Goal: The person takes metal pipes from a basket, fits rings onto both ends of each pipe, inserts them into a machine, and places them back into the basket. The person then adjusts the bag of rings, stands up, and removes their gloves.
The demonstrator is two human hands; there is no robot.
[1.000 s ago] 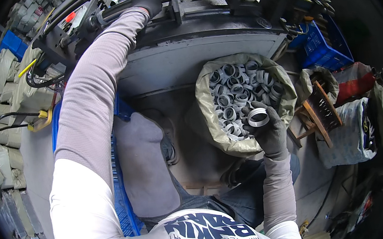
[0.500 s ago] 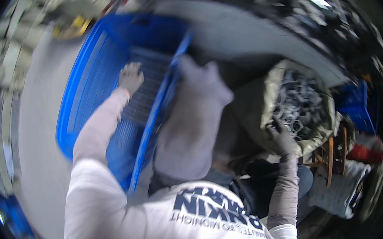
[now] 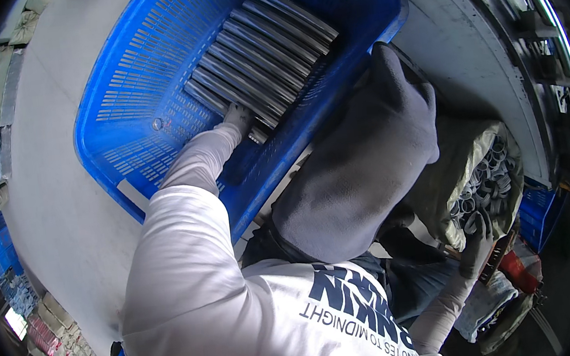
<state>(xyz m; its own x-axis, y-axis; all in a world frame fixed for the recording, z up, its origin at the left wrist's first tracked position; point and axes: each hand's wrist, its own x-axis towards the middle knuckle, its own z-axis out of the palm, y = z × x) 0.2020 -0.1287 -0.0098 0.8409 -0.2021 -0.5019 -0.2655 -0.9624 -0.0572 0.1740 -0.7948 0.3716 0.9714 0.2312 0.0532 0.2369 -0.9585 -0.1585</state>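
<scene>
My left hand, in a pale grey glove, reaches into a blue plastic basket. It closes around the near end of one of the shiny metal tubes. Several of these lie side by side on the basket floor; my fingertips are partly hidden among them. To the right, my gloved right hand rests at the near rim of a pale woven sack. Its fingers are apart, touching or just over the grey ring-shaped clamps that fill the sack. No clamp shows clearly in its grip.
A grey cloth-covered bulk lies between basket and sack, over my lap. Behind the sack runs a pale panel with machinery at far right. A blue bin and a red bag stand beyond the sack.
My view has swung, and the basket now shows its tubes. My left hand has gone from spread above the basket floor to a tube's end. My right hand stays by the sack's rim.
</scene>
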